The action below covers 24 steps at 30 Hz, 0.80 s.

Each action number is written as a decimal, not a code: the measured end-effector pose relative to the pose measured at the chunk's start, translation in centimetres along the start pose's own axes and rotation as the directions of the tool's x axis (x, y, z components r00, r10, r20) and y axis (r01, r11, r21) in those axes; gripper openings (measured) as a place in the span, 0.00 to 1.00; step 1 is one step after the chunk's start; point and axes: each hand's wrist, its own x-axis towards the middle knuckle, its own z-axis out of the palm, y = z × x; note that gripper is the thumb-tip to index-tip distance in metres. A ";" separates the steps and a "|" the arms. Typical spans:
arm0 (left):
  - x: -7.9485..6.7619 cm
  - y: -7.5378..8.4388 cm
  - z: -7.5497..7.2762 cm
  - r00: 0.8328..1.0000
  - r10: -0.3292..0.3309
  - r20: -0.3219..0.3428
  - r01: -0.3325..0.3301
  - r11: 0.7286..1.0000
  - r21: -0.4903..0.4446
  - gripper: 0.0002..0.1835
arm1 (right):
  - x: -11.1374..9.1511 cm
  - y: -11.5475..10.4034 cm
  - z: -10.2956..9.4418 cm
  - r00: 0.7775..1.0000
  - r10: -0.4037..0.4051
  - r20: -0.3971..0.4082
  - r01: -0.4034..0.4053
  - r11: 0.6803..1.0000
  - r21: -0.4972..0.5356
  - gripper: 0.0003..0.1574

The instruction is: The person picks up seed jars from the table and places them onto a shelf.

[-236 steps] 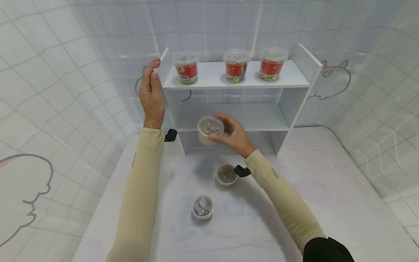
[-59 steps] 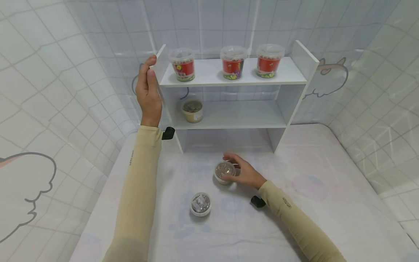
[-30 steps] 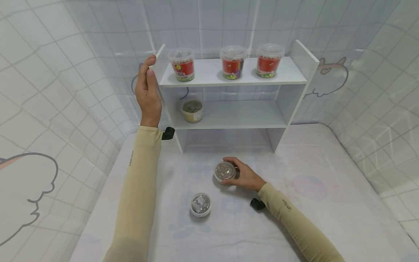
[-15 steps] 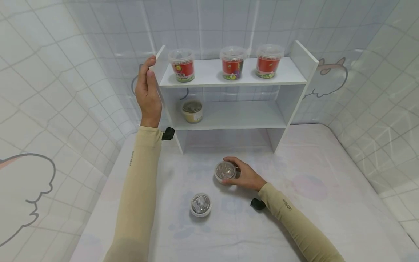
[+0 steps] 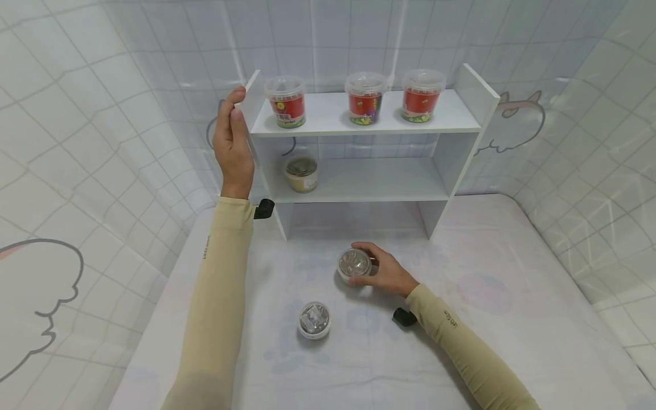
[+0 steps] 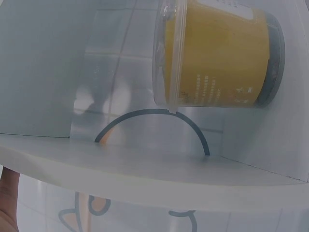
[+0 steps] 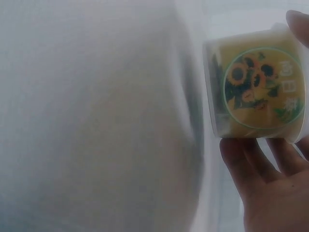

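Note:
In the head view my left hand (image 5: 233,148) lies with extended fingers along the left side panel of a white shelf unit (image 5: 379,179). On the cloth-covered surface in front, my right hand (image 5: 384,273) grips a round plastic tub (image 5: 353,263) between thumb and fingers. The right wrist view shows this tub's yellow label with sunflowers (image 7: 263,87); I cannot tell whether its base is clear of the cloth. A similar tub (image 5: 301,174) stands on the middle shelf at the left, its yellow side (image 6: 217,53) large in the left wrist view. Nearer me sits another lidded tub (image 5: 314,320).
Along the top shelf stand a left red-labelled tub (image 5: 287,102), a middle one (image 5: 365,99) and a right one (image 5: 422,97). Side panels, the right one (image 5: 476,97) included, bound the shelves. Tile-patterned sheeting (image 5: 564,142) surrounds the white cloth (image 5: 461,341).
The tub my right hand held 7.9 s ago now stands on the middle shelf. My right hand has since gripped a second tub, which has shifted slightly away from me. My left hand stays put.

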 end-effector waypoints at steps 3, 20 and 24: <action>0.0 0.0 0.0 1.000 0.004 -0.001 -0.004 1.000 -0.005 0.16 | 0.1 -0.1 -0.1 1.000 -0.004 -0.006 0.004 1.000 0.001 0.55; 0.0 0.0 -0.1 1.000 0.008 0.002 -0.008 1.000 0.010 0.16 | 0.7 -1.5 -0.9 0.996 -0.048 -0.076 0.049 0.999 0.012 0.55; 0.0 0.1 0.0 1.000 0.006 0.000 -0.006 1.000 0.009 0.16 | 0.9 -2.1 -1.2 0.994 -0.046 -0.096 0.046 0.999 -0.006 0.54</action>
